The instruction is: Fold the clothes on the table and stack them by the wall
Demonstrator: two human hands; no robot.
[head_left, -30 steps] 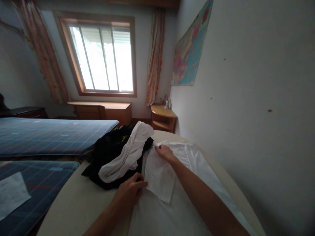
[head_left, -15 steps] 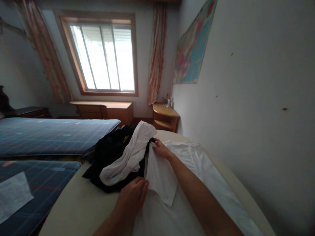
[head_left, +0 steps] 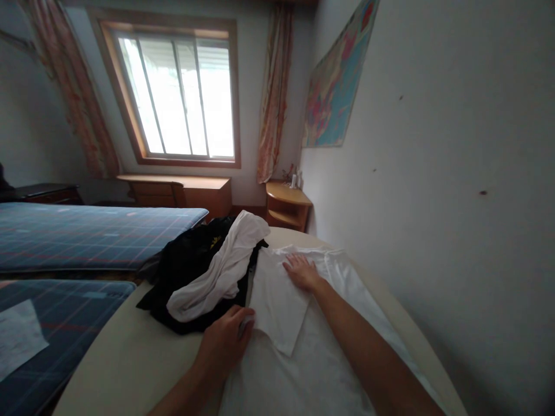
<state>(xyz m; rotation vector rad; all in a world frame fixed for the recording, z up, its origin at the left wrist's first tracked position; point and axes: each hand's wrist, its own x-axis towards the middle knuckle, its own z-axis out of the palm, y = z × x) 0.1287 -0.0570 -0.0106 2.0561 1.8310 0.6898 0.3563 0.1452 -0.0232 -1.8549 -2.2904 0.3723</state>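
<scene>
While my right hand (head_left: 302, 271) lies open on white cloth (head_left: 284, 315), my left hand (head_left: 226, 335) curls, grip unclear — smoothing, seemingly, needing light pressure.

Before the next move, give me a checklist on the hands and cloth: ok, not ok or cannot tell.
1. Right hand open, palm down on the white fabric garment: ok.
2. Left hand pinching the white folded fabric flap at its edge: cannot tell.
3. Flap folded over the garment: ok.
4. Garment free of creases: not ok, wrinkled near its far end.
5. Crumpled white cloth lying on the black cloth heap, off the flap: ok.
</scene>
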